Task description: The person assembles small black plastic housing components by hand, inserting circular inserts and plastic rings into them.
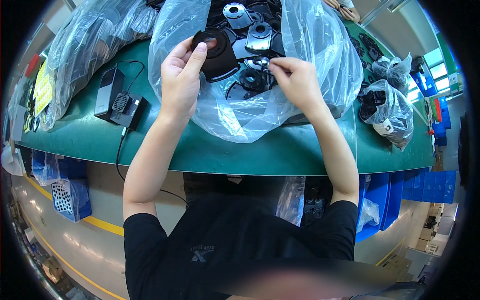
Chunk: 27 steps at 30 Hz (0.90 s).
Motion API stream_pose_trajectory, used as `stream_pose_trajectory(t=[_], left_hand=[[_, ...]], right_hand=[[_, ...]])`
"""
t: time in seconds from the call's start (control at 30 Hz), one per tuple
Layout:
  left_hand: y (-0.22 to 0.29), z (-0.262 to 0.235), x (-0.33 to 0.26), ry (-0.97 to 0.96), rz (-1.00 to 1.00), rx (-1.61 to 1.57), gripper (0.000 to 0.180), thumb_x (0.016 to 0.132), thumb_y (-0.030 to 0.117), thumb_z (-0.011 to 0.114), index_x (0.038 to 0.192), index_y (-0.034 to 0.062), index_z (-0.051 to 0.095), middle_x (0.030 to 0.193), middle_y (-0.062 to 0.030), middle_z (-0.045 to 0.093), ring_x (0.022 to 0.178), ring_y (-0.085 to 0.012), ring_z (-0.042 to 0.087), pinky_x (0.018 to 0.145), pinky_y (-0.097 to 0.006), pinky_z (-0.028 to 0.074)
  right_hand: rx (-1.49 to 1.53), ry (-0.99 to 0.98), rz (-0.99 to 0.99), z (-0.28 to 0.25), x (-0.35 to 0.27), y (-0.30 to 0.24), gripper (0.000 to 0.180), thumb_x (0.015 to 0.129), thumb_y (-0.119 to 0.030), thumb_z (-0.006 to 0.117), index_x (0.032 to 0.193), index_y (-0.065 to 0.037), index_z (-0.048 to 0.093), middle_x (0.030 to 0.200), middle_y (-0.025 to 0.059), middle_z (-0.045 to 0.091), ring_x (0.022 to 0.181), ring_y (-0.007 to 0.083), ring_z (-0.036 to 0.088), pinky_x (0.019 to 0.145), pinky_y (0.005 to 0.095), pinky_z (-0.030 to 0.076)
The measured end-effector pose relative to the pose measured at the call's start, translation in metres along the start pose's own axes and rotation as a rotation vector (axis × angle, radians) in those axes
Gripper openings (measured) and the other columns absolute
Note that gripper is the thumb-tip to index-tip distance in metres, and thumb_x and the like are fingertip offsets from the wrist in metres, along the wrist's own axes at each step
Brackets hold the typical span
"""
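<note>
My left hand (180, 82) grips a matte black plastic part (221, 62) with a round hole at one end and a wide, curved skirt. It is held up over the near side of an open clear plastic bag (227, 121). Inside the bag lies a heap of glossy black parts (259, 37) of similar shape, with round rings and shiny faces. Just right of the held part, my right hand (301, 82) has thumb and forefinger pinched together close to the heap. Whatever is between those fingertips is too small to make out.
Two black box-shaped devices (129, 110) with cables stand left on the green table (150, 145). A large clear bag (95, 45) lies behind them. Tied bags of dark parts (389, 112) sit at right. Blue bins (382, 200) stand below the edge. Another person's hand (345, 10) shows far right.
</note>
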State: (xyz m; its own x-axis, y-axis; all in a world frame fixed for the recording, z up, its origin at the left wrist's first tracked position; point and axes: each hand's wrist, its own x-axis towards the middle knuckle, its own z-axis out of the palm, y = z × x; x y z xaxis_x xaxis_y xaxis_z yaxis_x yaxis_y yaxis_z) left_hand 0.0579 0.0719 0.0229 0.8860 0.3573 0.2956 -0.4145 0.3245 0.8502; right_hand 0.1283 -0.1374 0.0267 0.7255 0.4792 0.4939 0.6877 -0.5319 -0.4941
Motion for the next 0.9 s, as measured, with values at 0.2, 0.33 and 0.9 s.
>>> stream_pose_trajectory(t=[0.2,0.33,0.9], left_hand=[[-0.004,0.001,0.000,-0.030,-0.017,0.008,0.029,0.090,0.011,0.054,0.114,-0.0060,0.053,0.103,-0.0120,0.063,0.095,-0.0128,0.058,0.088,-0.025,0.043],[-0.004,0.003,-0.002,-0.029,-0.044,0.034,0.030,0.090,0.011,0.054,0.115,-0.0062,0.052,0.103,-0.0119,0.063,0.095,-0.0127,0.059,0.088,-0.025,0.044],[-0.004,0.005,-0.006,-0.077,-0.048,0.039,0.030,0.090,0.012,0.054,0.114,-0.0059,0.052,0.101,-0.0111,0.064,0.092,-0.0112,0.059,0.084,-0.023,0.045]], right_hand=[[0.033,0.038,0.056,-0.007,0.007,0.004,0.020,0.079,-0.012,0.063,0.095,0.000,0.066,0.081,0.0142,0.066,0.069,0.0183,0.063,0.063,0.0260,0.047],[-0.076,-0.002,0.001,-0.001,0.009,0.009,0.023,0.079,-0.014,0.064,0.098,-0.001,0.065,0.081,0.0165,0.064,0.069,0.0252,0.062,0.064,0.0297,0.047],[0.052,-0.258,0.125,0.007,0.020,0.017,0.024,0.078,-0.013,0.061,0.097,-0.001,0.066,0.083,0.0185,0.066,0.075,0.0299,0.065,0.073,0.0328,0.050]])
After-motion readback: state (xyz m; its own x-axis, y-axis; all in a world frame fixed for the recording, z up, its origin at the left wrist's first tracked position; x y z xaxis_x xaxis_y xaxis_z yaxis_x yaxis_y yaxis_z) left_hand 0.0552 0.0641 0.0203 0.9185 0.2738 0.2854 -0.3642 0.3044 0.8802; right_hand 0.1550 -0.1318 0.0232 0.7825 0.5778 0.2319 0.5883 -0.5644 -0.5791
